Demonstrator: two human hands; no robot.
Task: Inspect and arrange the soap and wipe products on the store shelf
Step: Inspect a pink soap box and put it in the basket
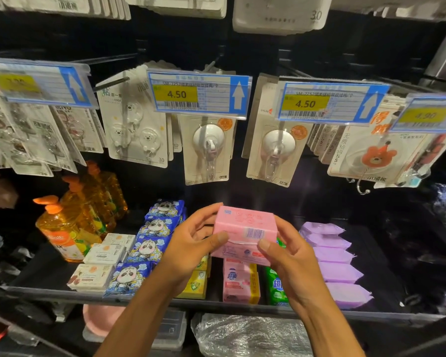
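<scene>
Both hands hold a pink soap pack (245,228) in the air above the middle of the shelf (211,304), its barcode facing the camera. The left hand (191,243) clamps the pack's left end, thumb on the near face and fingers curled behind. The right hand (291,256) clamps the right end the same way, thumb just beside the barcode. Along the shelf's front edge lie blue panda wipe packs (150,243), yellow soap bars (196,283), a pink soap bar (238,282) and a green soap bar (276,287). Purple wipe packs (332,258) run in a row toward the right end, and orange detergent bottles (59,228) stand at the left end.
</scene>
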